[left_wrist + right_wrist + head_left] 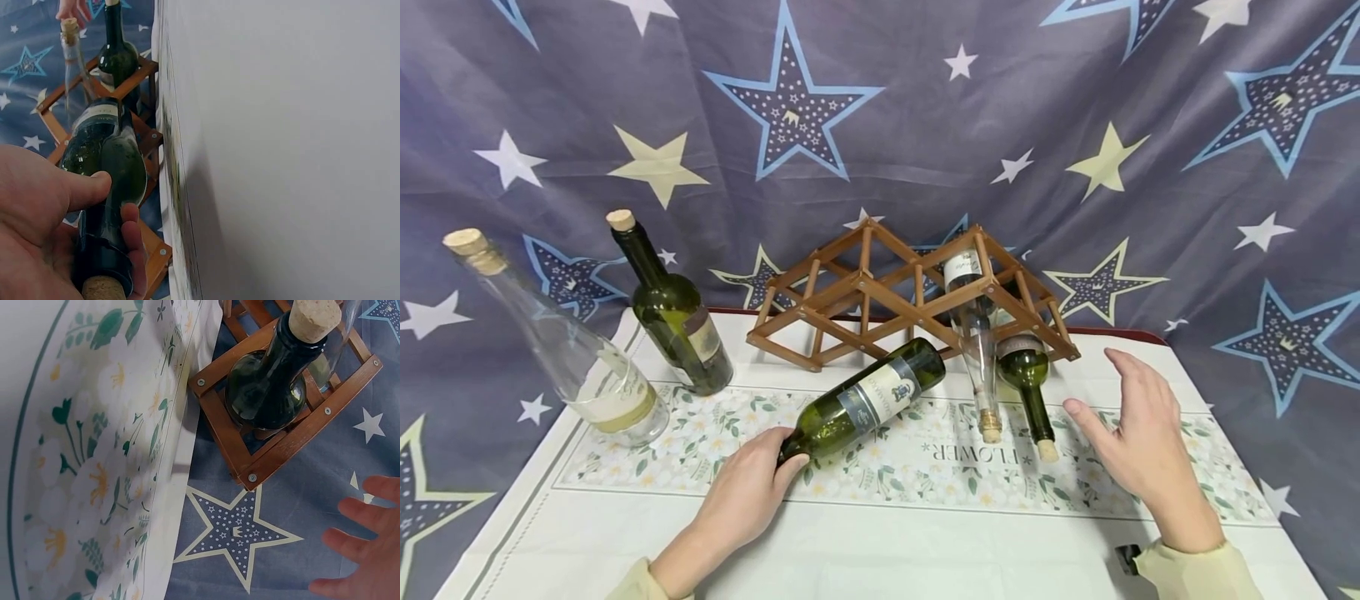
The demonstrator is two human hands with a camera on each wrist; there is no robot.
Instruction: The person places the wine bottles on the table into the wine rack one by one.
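My left hand (747, 486) grips a green wine bottle (867, 400) by its neck. The bottle tilts, its base up and to the right, close in front of the wooden wine rack (917, 312). In the left wrist view the thumb and fingers wrap the neck just above a cork (104, 289). My right hand (1146, 433) hovers to the right of the rack, fingers spread, holding nothing. Two bottles lie in the rack's right side, necks toward me: a clear bottle (979, 358) and a dark green bottle (1033, 392), both corked.
At the left of the table stand a tall clear bottle (617, 396) and a dark green bottle (681, 333), both corked. A floral runner (880, 475) crosses the white tablecloth (880, 550). A star-patterned curtain (910, 125) hangs behind. A small black object (1127, 559) lies near the right sleeve.
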